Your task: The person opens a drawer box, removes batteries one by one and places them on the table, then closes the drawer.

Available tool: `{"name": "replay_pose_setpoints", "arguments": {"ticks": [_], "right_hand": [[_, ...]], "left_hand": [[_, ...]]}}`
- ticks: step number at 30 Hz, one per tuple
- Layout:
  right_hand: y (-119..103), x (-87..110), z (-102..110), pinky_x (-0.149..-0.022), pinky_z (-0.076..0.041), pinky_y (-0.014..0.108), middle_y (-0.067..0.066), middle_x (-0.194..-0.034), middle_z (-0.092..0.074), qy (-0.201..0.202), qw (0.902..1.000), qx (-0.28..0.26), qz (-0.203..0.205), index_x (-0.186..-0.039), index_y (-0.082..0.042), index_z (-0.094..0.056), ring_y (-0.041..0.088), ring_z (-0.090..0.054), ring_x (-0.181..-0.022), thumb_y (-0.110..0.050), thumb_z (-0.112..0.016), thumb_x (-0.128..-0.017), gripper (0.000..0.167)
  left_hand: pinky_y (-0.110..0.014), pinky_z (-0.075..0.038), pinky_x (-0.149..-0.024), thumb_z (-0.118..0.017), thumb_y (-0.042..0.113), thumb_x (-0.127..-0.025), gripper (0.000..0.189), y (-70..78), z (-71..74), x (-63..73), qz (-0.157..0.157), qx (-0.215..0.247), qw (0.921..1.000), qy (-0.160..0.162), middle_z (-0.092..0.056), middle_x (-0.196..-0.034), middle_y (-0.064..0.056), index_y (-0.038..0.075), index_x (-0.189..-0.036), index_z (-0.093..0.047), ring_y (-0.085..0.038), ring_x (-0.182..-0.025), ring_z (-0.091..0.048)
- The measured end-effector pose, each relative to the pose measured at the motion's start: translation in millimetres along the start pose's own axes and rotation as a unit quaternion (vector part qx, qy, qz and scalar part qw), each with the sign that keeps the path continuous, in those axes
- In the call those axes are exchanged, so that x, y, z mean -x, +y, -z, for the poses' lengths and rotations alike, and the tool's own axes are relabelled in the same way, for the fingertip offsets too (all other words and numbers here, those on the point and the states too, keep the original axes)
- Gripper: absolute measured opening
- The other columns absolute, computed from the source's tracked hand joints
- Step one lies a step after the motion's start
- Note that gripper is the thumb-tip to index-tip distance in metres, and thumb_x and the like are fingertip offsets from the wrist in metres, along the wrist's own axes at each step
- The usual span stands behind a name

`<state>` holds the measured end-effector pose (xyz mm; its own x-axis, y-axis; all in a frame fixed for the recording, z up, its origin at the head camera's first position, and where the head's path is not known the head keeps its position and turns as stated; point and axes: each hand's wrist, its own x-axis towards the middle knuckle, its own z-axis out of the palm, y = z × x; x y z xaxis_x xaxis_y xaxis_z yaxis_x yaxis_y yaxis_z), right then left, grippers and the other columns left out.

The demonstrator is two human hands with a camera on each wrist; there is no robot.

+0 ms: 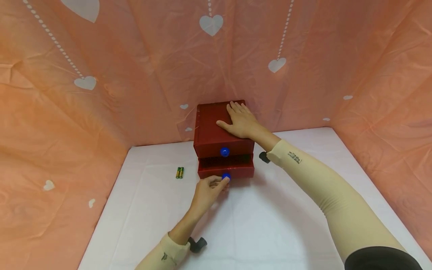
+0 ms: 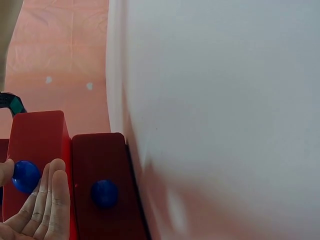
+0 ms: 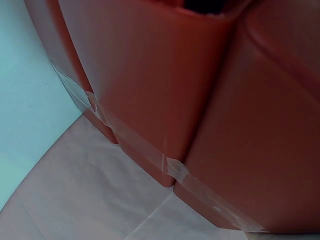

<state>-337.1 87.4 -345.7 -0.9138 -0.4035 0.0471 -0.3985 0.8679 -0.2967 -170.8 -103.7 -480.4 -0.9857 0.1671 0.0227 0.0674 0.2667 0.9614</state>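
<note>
A red drawer box [image 1: 212,123] with blue knobs stands at the back of the white table. Its middle drawer [image 1: 241,172] is pulled partway out, and a dark interior shows above its front. My left hand [image 1: 208,192] pinches that drawer's round blue knob [image 2: 26,176] between thumb and fingers. Below it, the bottom drawer [image 2: 100,160] is pushed in, as the left wrist view shows. On the box's top, toward the right, my right hand [image 1: 241,122] rests flat with fingers spread. The right wrist view shows the box's side [image 3: 150,90] with clear tape across it; the hand is out of that view.
Two green and gold batteries [image 1: 180,173] lie side by side on the table [image 1: 148,210], left of the box. An orange-pink cloth [image 1: 158,75] with white hearts hangs right behind the box and along both sides of the table.
</note>
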Motion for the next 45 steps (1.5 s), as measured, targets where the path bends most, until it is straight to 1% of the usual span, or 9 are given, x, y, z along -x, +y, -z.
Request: {"name": "replay_pose_setpoints", "arguments": {"ticks": [9,14,22,25,30,34,38,42,45], "right_hand": [[1,-1.0,-1,-0.134,0.004,0.045,0.020,-0.178,-0.010,-0.002,1.0000,-0.002,0.000,-0.170,0.001,-0.016,0.035,-0.005,-0.166,-0.064,-0.042,-0.109,0.092],[2,-1.5,-2,-0.134,0.004,0.045,0.020,-0.178,-0.010,-0.001,1.0000,-0.002,0.000,-0.170,0.001,-0.017,0.036,-0.006,-0.166,-0.064,-0.041,-0.109,0.092],[3,-3.6,-2,-0.134,0.004,0.045,0.021,-0.178,-0.010,-0.005,1.0000,-0.001,0.000,-0.170,0.001,-0.016,0.036,-0.005,-0.166,-0.064,-0.041,-0.109,0.092],[3,-3.3,-2,-0.134,0.005,0.044,0.020,-0.179,-0.010,-0.003,1.0000,-0.002,-0.001,-0.170,0.001,-0.016,0.035,-0.005,-0.166,-0.064,-0.041,-0.109,0.092],[2,-2.5,-1,-0.134,0.004,0.044,0.020,-0.178,-0.010,-0.002,1.0000,0.000,-0.001,-0.170,0.000,-0.017,0.034,-0.006,-0.166,-0.064,-0.041,-0.109,0.092],[2,-3.3,-2,-0.134,0.004,0.044,0.020,-0.179,-0.010,-0.003,1.0000,0.001,-0.001,-0.170,0.000,-0.017,0.034,-0.006,-0.166,-0.065,-0.040,-0.109,0.092],[3,-4.4,-2,-0.134,0.005,0.044,0.020,-0.179,-0.009,-0.005,1.0000,0.000,-0.001,-0.170,0.000,-0.016,0.034,-0.006,-0.166,-0.065,-0.039,-0.109,0.092],[3,-4.2,-2,-0.134,0.005,0.044,0.020,-0.179,-0.010,-0.003,1.0000,-0.002,0.000,-0.170,0.000,-0.016,0.035,-0.006,-0.166,-0.064,-0.040,-0.109,0.091],[3,-3.5,-2,-0.134,0.005,0.044,0.020,-0.178,-0.010,-0.002,1.0000,-0.004,0.001,-0.170,0.000,-0.017,0.035,-0.006,-0.166,-0.064,-0.040,-0.109,0.091]], "left_hand": [[-0.050,-0.065,-0.084,-0.076,0.041,-0.101,0.040,0.3,-1.3,7.0,0.005,-0.016,0.9999,0.006,-0.081,-0.092,-0.010,0.002,-0.109,-0.079,-0.034,-0.091,-0.080],[-0.044,-0.065,-0.083,-0.076,0.041,-0.101,0.041,0.0,-3.0,11.2,0.008,-0.023,0.9997,0.008,-0.082,-0.092,-0.009,0.002,-0.110,-0.079,-0.032,-0.091,-0.080],[-0.035,-0.065,-0.083,-0.077,0.040,-0.101,0.040,-1.7,-3.9,15.3,0.018,-0.010,0.9998,0.008,-0.082,-0.096,-0.012,0.001,-0.111,-0.079,-0.030,-0.093,-0.080],[-0.035,-0.065,-0.084,-0.077,0.039,-0.101,0.040,-1.3,-4.1,16.6,0.018,-0.008,0.9998,0.007,-0.082,-0.097,-0.013,0.000,-0.112,-0.079,-0.031,-0.094,-0.080],[-0.044,-0.065,-0.087,-0.078,0.039,-0.100,0.041,-0.6,-4.4,19.3,0.018,-0.007,0.9998,0.008,-0.082,-0.097,-0.013,0.000,-0.111,-0.079,-0.032,-0.094,-0.080],[-0.045,-0.065,-0.087,-0.078,0.038,-0.100,0.040,-1.0,-5.0,22.3,0.018,-0.004,0.9998,0.009,-0.081,-0.097,-0.014,0.000,-0.112,-0.078,-0.033,-0.094,-0.080],[-0.038,-0.065,-0.085,-0.078,0.036,-0.101,0.037,-1.0,-5.6,25.0,0.021,-0.006,0.9997,0.010,-0.081,-0.098,-0.016,0.000,-0.112,-0.078,-0.032,-0.094,-0.080],[-0.028,-0.064,-0.081,-0.078,0.036,-0.100,0.038,-0.5,-5.9,28.2,0.024,-0.010,0.9996,0.012,-0.081,-0.097,-0.014,0.000,-0.112,-0.078,-0.029,-0.092,-0.080],[-0.023,-0.063,-0.079,-0.079,0.037,-0.100,0.039,-0.5,-6.0,30.8,0.027,-0.008,0.9995,0.013,-0.081,-0.097,-0.013,-0.001,-0.113,-0.078,-0.029,-0.093,-0.080]]}}
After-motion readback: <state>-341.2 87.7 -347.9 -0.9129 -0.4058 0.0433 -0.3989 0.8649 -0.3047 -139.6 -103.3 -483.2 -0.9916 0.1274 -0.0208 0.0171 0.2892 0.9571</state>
